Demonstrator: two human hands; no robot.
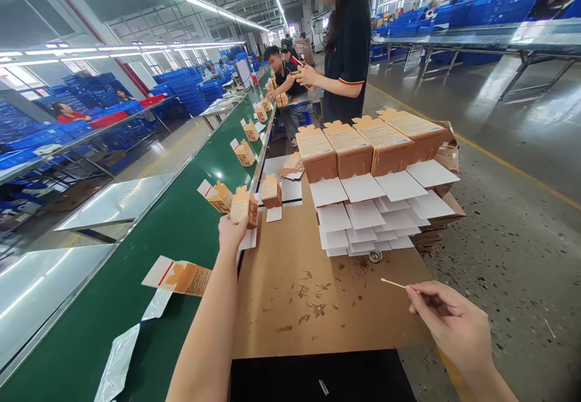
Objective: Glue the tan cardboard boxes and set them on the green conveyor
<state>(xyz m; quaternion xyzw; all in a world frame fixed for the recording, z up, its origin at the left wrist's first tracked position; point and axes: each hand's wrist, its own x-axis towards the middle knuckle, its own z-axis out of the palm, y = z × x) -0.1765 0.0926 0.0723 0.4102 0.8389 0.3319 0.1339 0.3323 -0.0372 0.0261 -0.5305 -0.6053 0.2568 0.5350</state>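
My left hand (232, 232) reaches forward at the edge of the green belt (181, 226), its fingers around a small orange and white carton (244, 203). Another open carton (218, 196) lies just left of it on the belt, and one more (272, 191) stands to its right. At the lower right my right hand (447, 317) pinches a thin cotton swab (394, 283), its white tip pointing left above the stained brown cardboard (299, 305). A small round metal dish (375, 257) sits beside the stacked boxes.
Stacked brown boxes (388, 148) with white flaps (354, 217) fill the table's far right. On the belt lie an orange carton (190, 278), silver pouches (118, 359) and farther cartons. A standing person (347, 57) is behind the stack. A black surface (318, 378) lies nearest me.
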